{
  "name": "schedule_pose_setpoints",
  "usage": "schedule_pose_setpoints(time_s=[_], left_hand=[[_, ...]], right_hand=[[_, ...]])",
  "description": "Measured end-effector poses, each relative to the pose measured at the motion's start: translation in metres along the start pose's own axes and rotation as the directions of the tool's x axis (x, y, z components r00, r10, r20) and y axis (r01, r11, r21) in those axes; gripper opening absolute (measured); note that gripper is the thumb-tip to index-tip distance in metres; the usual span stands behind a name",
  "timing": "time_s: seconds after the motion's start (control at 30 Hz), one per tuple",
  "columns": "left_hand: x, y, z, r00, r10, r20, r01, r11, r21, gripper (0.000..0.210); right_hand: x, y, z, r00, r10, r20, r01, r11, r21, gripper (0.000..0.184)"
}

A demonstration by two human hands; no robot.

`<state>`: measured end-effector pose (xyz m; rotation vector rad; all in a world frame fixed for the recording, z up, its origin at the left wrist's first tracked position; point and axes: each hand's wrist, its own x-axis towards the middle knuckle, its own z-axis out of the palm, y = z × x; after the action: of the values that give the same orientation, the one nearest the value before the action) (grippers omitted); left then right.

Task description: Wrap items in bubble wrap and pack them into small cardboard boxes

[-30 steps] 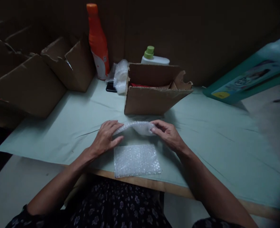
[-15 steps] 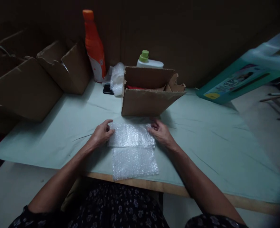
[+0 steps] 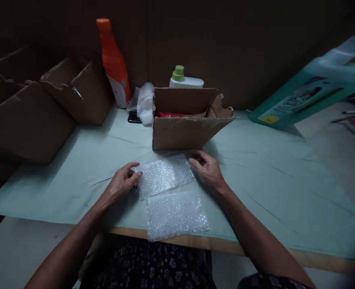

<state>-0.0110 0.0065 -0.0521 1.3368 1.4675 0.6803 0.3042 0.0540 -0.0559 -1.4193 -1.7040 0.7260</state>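
A folded piece of bubble wrap lies tilted on the cloth, its left end lower than its right. My left hand pinches its left edge between thumb and fingers. At the upper right corner, my right hand grips the same piece, with its fingertips partly hidden. Nearer to me is a second bubble wrap piece, flat at the table's front edge, touched by neither hand. Just beyond my hands stands an open cardboard box with something red inside.
An orange bottle, crumpled bubble wrap, a black phone-like object and a white bottle with a green cap stand or lie at the back. More cardboard boxes occupy the left. A large green jug stands at the right.
The upper bubble wrap piece has turned, its left end coming down towards me along with my left hand. A gap at the right now separates it from the lower piece. The view has shifted slightly.
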Motion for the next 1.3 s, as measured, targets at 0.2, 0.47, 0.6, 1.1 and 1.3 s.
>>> schedule_pose_setpoints(time_s=[0.2, 0.47, 0.6, 1.1, 1.3], left_hand=[[-0.009, -0.005, -0.012, 0.999, -0.047, 0.018, 0.048, 0.997, -0.054, 0.056], [-0.005, -0.007, -0.011, 0.996, 0.048, 0.075, -0.051, 0.998, 0.042, 0.067], [-0.003, -0.006, -0.007, 0.997, 0.065, 0.038, -0.07, 0.986, 0.152, 0.049], [-0.035, -0.001, -0.007, 0.999, 0.045, -0.015, -0.031, 0.852, 0.523, 0.033], [-0.064, -0.005, -0.009, 0.989, -0.031, 0.142, -0.061, 0.799, 0.599, 0.04]], right_hand=[[-0.073, -0.044, -0.035, 0.725, -0.268, 0.634, 0.378, 0.925, -0.041, 0.049], [-0.118, -0.033, -0.002, 0.756, -0.329, 0.566, 0.53, 0.815, -0.234, 0.027], [-0.113, -0.025, -0.01, 0.845, -0.275, 0.458, 0.456, 0.818, -0.351, 0.03], [-0.101, 0.009, -0.12, 0.979, 0.201, 0.033, -0.165, 0.881, -0.444, 0.034], [-0.108, 0.021, -0.139, 0.947, -0.103, -0.306, -0.133, 0.74, -0.659, 0.035]])
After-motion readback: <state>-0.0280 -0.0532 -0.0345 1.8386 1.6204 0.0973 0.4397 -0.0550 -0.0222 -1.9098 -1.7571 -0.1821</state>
